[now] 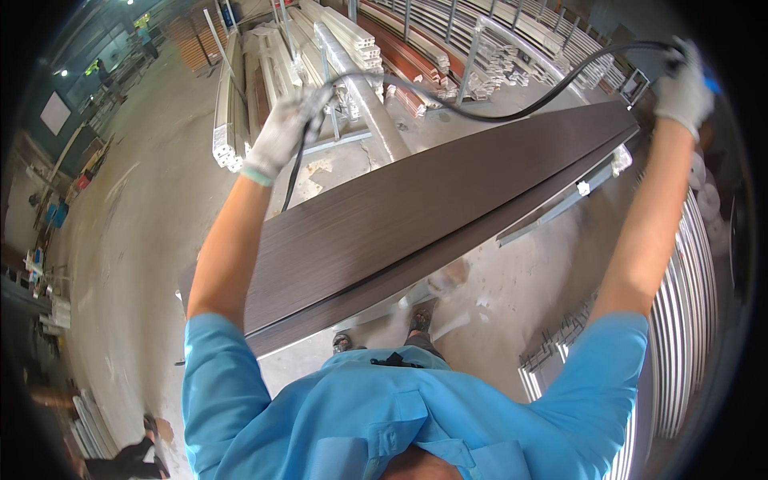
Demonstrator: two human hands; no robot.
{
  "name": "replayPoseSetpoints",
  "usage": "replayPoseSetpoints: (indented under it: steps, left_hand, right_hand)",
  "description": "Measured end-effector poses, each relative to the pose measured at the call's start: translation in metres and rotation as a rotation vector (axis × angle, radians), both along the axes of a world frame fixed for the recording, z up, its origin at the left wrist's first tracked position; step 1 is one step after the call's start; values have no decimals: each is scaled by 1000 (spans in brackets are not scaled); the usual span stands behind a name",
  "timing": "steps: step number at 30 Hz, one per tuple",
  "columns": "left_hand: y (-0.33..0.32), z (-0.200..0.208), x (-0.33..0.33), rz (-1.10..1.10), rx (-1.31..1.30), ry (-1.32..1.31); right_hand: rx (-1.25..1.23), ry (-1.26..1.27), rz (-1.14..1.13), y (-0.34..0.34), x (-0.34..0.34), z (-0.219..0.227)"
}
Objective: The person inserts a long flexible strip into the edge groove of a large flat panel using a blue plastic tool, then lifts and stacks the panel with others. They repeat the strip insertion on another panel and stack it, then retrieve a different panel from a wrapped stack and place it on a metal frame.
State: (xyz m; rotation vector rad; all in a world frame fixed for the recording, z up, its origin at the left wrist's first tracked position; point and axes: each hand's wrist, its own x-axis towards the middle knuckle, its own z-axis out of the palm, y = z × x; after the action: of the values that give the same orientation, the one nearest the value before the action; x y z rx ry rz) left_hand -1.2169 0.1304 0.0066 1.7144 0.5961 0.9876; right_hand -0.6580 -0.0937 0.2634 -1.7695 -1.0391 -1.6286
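With left hand [282, 138] and right hand [686, 90] fingers, though blurred, seemingly clamped on the black cable [498, 119], hold its slack clear of the brown board [448, 180].

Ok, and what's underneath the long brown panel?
Below the long brown panel, a grey metal bar shows near its right end, with grey floor beneath. The panel covers the rest, so anything else there can't be seen.

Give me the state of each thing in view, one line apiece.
Left hand: gloved, closed around the cable, motion-blurred
Right hand: gloved, gripping the cable
Black cable: slack, sagging between the hands
Brown panel: lying flat
White profiles: stacked
Reddish-brown profiles: stacked
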Motion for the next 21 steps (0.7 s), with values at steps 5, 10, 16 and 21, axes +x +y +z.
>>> replayPoseSetpoints:
  steps: [5, 10, 16, 21]
  left_hand:
    - [79, -16, 159, -108, -387, -333]
    - [68, -98, 264, 385, 425, 1015]
    - [55, -161, 277, 411, 191, 1236]
    - [45, -140, 243, 159, 693, 1113]
  right_hand:
    - [-396, 746, 445, 140, 9, -101]
    - [-290, 1156, 998, 86, -1, -193]
    - [-268, 1396, 1096, -28, 10, -270]
    - [-99, 1435, 810, -100, -23, -313]
